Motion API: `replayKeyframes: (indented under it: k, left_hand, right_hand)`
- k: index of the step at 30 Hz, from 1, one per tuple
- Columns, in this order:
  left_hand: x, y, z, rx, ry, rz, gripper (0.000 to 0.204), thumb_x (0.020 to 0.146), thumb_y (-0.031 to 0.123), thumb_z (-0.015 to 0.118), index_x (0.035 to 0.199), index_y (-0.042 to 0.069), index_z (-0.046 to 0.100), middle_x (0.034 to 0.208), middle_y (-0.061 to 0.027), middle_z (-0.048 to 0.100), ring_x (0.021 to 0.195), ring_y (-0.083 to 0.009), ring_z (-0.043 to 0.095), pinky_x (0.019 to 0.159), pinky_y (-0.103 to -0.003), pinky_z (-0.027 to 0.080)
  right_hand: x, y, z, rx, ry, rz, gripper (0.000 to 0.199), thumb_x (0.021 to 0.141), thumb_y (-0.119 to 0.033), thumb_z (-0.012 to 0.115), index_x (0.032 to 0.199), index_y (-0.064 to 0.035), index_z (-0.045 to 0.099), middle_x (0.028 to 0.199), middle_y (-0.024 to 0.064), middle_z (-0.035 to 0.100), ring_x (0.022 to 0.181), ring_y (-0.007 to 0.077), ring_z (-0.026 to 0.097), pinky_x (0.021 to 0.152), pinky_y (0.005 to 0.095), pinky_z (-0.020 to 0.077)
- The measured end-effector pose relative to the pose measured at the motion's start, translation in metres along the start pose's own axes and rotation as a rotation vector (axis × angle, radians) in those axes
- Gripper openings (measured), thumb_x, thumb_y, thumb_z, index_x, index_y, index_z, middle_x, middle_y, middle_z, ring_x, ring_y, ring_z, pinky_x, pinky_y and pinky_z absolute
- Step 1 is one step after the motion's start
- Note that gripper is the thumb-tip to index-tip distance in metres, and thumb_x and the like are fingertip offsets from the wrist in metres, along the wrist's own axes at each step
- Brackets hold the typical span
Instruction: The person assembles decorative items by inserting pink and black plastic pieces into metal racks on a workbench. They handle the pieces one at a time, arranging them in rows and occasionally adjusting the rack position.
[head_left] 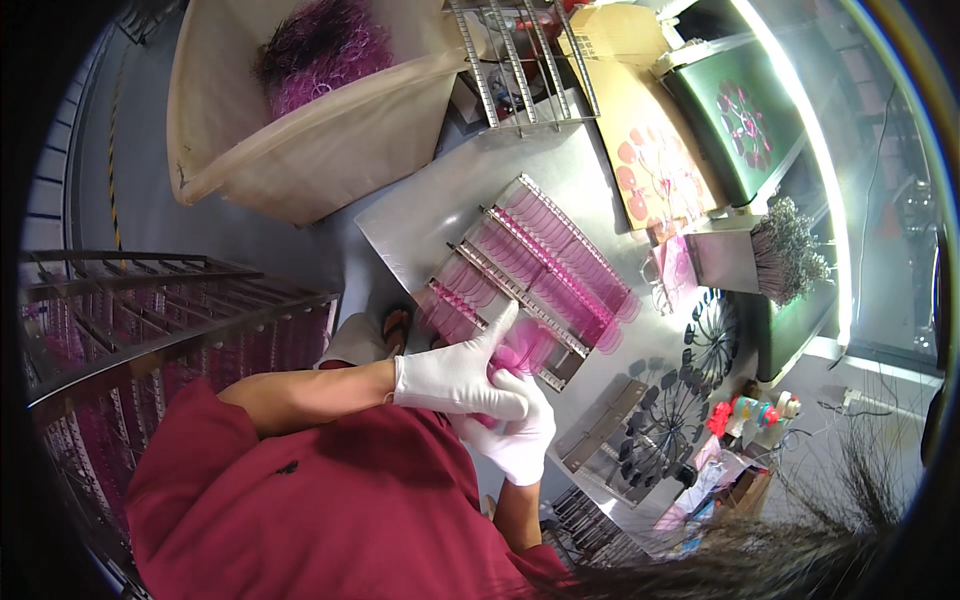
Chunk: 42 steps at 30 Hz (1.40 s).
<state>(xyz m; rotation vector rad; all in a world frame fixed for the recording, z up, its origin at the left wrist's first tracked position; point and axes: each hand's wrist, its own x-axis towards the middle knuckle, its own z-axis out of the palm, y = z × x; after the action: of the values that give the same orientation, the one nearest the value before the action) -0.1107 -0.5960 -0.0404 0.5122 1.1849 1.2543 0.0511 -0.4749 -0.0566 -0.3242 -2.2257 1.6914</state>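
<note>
Both my hands wear white gloves and meet over the near edge of a metal rack (pixel 500 275) filled with rows of thin, clear pink lenses (pixel 560 260). My left hand (pixel 465 375) has one digit stretched up along the rack, while its other fingers close around a pink lens (pixel 522 348). Just below and to the right, my right hand (pixel 525 425) is closed at the same place, with pink showing between the gloves. How many lenses are in the hands, I cannot make out.
A steel table (pixel 420 205) bears the rack. Beyond stands a big cream bin (pixel 310 160) with a pink tangle. To the right are round holders of dark discs (pixel 665 430), a metal box (pixel 722 262) of wire pieces, and cardboard (pixel 625 130). A loaded rack cart (pixel 200 320) stands left.
</note>
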Motion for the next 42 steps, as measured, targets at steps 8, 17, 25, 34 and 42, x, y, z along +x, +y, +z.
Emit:
replayKeyframes:
  k: [8,17,25,34,42]
  left_hand:
    - [0.011,-0.012,-0.009,0.126,0.009,-0.16,0.131,0.092,0.028,0.084,0.168,0.003,-0.02,0.133,-0.0283,0.067,0.098,-0.0259,0.073,0.087,-0.038,0.06]
    - [0.003,-0.035,-0.06,1.264,0.597,0.625,0.059,0.092,0.013,0.072,0.147,0.005,0.054,0.109,-0.0103,0.07,0.094,-0.0298,0.07,0.079,-0.042,0.057]
    - [0.001,-0.031,-0.075,1.346,0.428,0.846,0.047,0.082,0.006,0.069,0.129,0.002,0.065,0.131,-0.017,0.069,0.125,-0.0357,0.067,0.109,-0.048,0.053]
    - [0.012,-0.055,-0.088,1.549,0.25,0.732,0.056,0.093,0.028,0.068,0.144,0.005,0.062,0.148,-0.0141,0.065,0.141,-0.0298,0.06,0.122,-0.049,0.044]
    - [0.009,-0.053,-0.098,1.639,0.061,0.543,0.074,0.092,0.048,0.072,0.156,0.014,0.054,0.163,-0.0086,0.053,0.152,-0.0264,0.048,0.13,-0.052,0.03]
  right_hand:
    - [0.0,0.036,-0.003,0.315,-0.035,0.189,0.059,0.073,0.009,0.086,0.128,-0.0009,0.065,0.129,0.0196,0.072,0.125,0.0285,0.068,0.108,0.0451,0.054]
    - [0.028,0.093,0.001,-0.026,-0.014,0.163,0.05,0.073,-0.007,0.089,0.12,-0.0027,0.071,0.124,0.0108,0.074,0.124,0.0258,0.068,0.132,0.0583,0.0176]
    - [0.03,0.092,0.044,-0.154,0.074,0.147,0.049,0.076,-0.011,0.09,0.122,-0.0062,0.073,0.116,0.0071,0.075,0.113,0.0224,0.07,0.131,0.0599,0.019]
    - [0.033,0.089,0.049,-0.304,0.072,0.095,0.052,0.075,-0.018,0.09,0.123,-0.0066,0.072,0.123,0.0118,0.071,0.119,0.0324,0.068,0.124,0.0724,0.022]
    - [0.01,0.08,0.011,-0.525,-0.056,0.081,0.065,0.075,-0.022,0.091,0.136,-0.0129,0.07,0.129,0.0119,0.069,0.127,0.0314,0.064,0.125,0.0735,0.0172]
